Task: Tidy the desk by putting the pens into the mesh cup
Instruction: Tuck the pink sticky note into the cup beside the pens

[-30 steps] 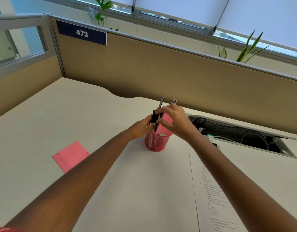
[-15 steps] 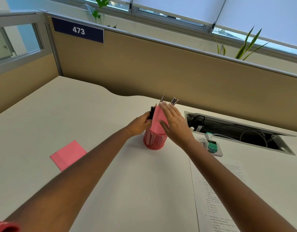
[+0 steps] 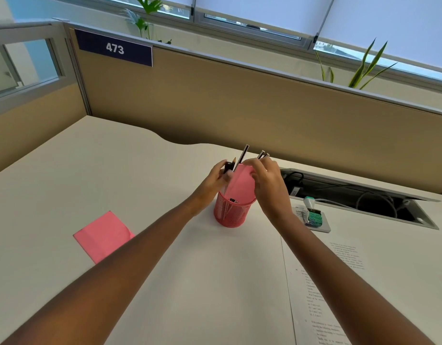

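Note:
A pink mesh cup [image 3: 231,213] stands mid-desk. Several pens stick out of it: a slim dark one [image 3: 243,154], two more dark ends [image 3: 262,154] behind my right hand, and a black pen [image 3: 228,166] with a pencil tip beside it at the cup's left. A folded pink paper [image 3: 242,184] also stands in the cup. My left hand [image 3: 213,181] curls round the black pen at the cup's left rim. My right hand [image 3: 268,185] is above the cup's right side, fingers and thumb pinching the paper's top edge.
A pink sticky pad [image 3: 103,235] lies to the left. A printed sheet [image 3: 324,295] covers the near right of the desk. A small grey tray with a green packet [image 3: 314,217] sits right of the cup, before an open cable well [image 3: 359,197]. A tan partition [image 3: 239,105] backs the desk.
My right hand let go of the pens, which dropped lower into the cup, then pressed flat on the pink paper and now pinches its top. My left hand stayed at the cup's left.

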Available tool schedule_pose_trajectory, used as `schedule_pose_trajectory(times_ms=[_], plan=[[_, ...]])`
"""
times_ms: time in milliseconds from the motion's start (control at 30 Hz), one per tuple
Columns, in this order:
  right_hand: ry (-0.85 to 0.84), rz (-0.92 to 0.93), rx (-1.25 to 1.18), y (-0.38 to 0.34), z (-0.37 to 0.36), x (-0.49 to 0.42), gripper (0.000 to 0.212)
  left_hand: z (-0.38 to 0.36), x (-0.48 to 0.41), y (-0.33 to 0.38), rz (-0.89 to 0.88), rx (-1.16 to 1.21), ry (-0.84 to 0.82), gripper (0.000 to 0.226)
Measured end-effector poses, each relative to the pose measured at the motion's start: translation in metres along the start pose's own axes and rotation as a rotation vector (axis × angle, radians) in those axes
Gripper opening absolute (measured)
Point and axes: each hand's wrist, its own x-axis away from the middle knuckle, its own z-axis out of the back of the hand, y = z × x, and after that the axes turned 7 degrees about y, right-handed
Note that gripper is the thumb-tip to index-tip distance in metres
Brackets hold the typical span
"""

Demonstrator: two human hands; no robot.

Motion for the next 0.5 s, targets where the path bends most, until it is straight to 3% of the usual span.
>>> schedule_pose_trajectory(times_ms=[67, 167, 333, 500], plan=[[0.001, 0.003, 0.002, -0.003, 0.0, -0.003, 0.034, -0.001, 0.006, -0.006, 0.017, -0.087, -0.055, 0.133], [-0.006, 0.02, 0.005, -0.007, -0.003, -0.006, 0.034, -0.011, 0.008, -0.02, 0.056, -0.26, -0.039, 0.114], [-0.084, 0.086, 0.009, -0.007, -0.003, -0.007, 0.032, -0.023, 0.0, -0.032, 0.021, -0.242, 0.136, 0.108], [-0.109, 0.036, -0.018, -0.002, -0.002, -0.007, 0.035, -0.022, -0.001, -0.031, -0.02, -0.225, 0.126, 0.095]])
